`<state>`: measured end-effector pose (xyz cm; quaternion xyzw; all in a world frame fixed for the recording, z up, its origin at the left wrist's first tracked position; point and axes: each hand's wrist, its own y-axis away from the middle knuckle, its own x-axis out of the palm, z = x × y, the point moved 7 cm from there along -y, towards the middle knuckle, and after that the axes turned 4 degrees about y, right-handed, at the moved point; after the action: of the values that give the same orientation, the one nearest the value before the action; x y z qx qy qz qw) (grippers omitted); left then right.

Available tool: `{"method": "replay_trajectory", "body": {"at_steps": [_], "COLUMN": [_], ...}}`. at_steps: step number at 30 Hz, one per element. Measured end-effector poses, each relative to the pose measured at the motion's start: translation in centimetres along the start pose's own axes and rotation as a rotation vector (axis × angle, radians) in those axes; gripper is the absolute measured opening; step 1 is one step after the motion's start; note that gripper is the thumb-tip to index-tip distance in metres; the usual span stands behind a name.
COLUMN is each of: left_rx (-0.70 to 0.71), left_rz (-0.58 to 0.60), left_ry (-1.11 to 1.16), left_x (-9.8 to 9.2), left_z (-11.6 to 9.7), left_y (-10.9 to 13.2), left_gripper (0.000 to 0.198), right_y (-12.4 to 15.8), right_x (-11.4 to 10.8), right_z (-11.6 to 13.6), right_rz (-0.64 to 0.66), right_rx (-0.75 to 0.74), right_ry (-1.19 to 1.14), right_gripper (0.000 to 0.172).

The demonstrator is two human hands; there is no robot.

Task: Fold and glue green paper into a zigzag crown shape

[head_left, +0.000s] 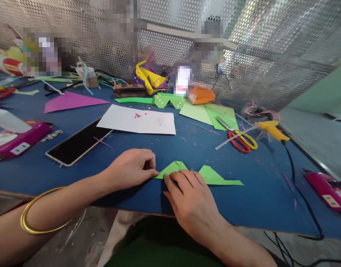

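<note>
A folded strip of green paper (pixel 211 175) with two raised peaks lies near the front edge of the blue table. My left hand (pixel 133 167) pinches its left end between thumb and curled fingers. Across the middle of the strip lies my right hand (pixel 189 191), palm down, its fingertips pressing on the paper and hiding part of it. The right end of the strip tapers to a thin tail beyond my right hand. Farther back, green paper glasses (pixel 169 101) with pale dots stand in front of a yellow dotted paper piece (pixel 152 79).
Beyond my hands lie white paper (pixel 156 122) with small scraps, a phone (pixel 78 142) and purple paper (pixel 73 102). To the right are scissors (pixel 244 140), a yellow glue gun (pixel 272 129) with its cord, and a magenta power strip (pixel 326 189). A perforated metal screen (pixel 170 44) closes the back.
</note>
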<state>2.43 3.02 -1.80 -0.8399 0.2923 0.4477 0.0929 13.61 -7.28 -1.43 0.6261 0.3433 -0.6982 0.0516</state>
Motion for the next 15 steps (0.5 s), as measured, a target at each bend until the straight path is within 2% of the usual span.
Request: {"method": "replay_trajectory", "body": {"at_steps": [7, 9, 12, 15], "left_rx": [0.072, 0.168, 0.357, 0.409], "left_rz": [-0.044, -0.12, -0.248, -0.378], "left_ry": [-0.071, -0.155, -0.275, -0.4], "left_x": [-0.2, -0.3, 0.3, 1.4], "left_z": [-0.7, -1.9, -3.9, -4.4], "left_y": [0.7, 1.9, 4.5, 6.6], "left_gripper": [0.015, 0.015, 0.029, 0.03], "right_y": [0.0, -0.1, 0.0, 0.2], "right_x": [0.7, 0.7, 0.6, 0.6], "right_z": [0.7, 0.8, 0.6, 0.5], "right_rz": [0.091, 0.09, 0.079, 0.063], "right_rx": [-0.013, -0.007, 0.022, 0.044], "right_ry": [0.039, 0.034, 0.005, -0.01], "right_gripper": [0.029, 0.028, 0.027, 0.031]}}
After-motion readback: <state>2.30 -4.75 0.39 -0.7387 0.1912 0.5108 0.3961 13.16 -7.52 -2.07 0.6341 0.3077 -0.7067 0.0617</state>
